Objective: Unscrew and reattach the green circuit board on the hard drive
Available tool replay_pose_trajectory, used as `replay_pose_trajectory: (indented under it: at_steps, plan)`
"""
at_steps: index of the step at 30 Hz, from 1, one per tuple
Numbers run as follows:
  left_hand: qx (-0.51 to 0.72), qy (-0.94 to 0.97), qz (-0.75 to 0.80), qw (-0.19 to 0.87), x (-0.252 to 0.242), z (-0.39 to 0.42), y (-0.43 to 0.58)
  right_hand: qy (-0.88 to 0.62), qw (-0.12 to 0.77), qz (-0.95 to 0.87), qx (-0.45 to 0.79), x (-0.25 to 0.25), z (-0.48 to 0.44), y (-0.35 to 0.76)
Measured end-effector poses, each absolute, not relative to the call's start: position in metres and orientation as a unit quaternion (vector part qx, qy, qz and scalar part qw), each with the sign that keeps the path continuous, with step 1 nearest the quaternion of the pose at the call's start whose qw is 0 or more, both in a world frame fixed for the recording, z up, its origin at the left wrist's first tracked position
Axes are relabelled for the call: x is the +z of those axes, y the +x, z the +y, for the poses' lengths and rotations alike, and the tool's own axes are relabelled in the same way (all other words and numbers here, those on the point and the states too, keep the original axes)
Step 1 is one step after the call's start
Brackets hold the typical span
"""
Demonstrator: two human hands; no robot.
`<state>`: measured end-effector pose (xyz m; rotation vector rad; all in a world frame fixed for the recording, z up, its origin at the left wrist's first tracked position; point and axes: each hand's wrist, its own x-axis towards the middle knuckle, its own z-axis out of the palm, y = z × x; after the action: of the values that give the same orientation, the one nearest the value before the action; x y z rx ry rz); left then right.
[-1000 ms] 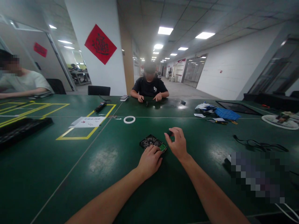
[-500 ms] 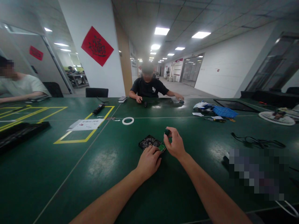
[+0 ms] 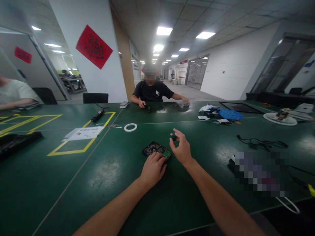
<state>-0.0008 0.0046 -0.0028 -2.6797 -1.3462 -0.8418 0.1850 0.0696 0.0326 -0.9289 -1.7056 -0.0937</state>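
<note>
My left hand [image 3: 153, 168] rests on the near side of a hard drive [image 3: 150, 148], fingers over its edge and holding it against the table. The drive is dark and flat, with a green circuit board showing at its right end; part of it is hidden under my fingers. Just right of the drive and raised above the table is my right hand [image 3: 181, 147]. Between its thumb and fingers it holds a small dark rounded piece [image 3: 173, 137], too small to identify.
On the green table [image 3: 118, 203] lie a white ring [image 3: 130, 127], paper sheets [image 3: 85, 133], a blue basket [image 3: 230, 114], a black cable [image 3: 263, 143] and a blurred-out object [image 3: 261, 173] at right. Across the table sits a person in a black shirt [image 3: 155, 91]; another sits at far left.
The view has turned slightly right, so things appear shifted left. My right hand has tilted and its fingers have spread a little around the small dark piece. My left hand stays on the drive.
</note>
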Motion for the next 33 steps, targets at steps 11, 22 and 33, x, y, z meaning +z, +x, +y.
replay_pose_trajectory:
  at_steps: [11, 22, 33]
  plan:
    - [-0.276, -0.863, -0.422, 0.019, -0.0098, 0.008, -0.0024, -0.39, 0.533, -0.746, -0.078, 0.0353, 0.0681, 0.1917]
    - [-0.279, -0.86, -0.427, 0.015, -0.0058, 0.0069, -0.0009, -0.392, 0.542, -0.74, -0.071, 0.0386, 0.0658, 0.1921]
    - [-0.275, -0.86, -0.43, 0.008, -0.0034, 0.0053, -0.0016, -0.399, 0.559, -0.725, -0.057, 0.0329, 0.068, 0.1899]
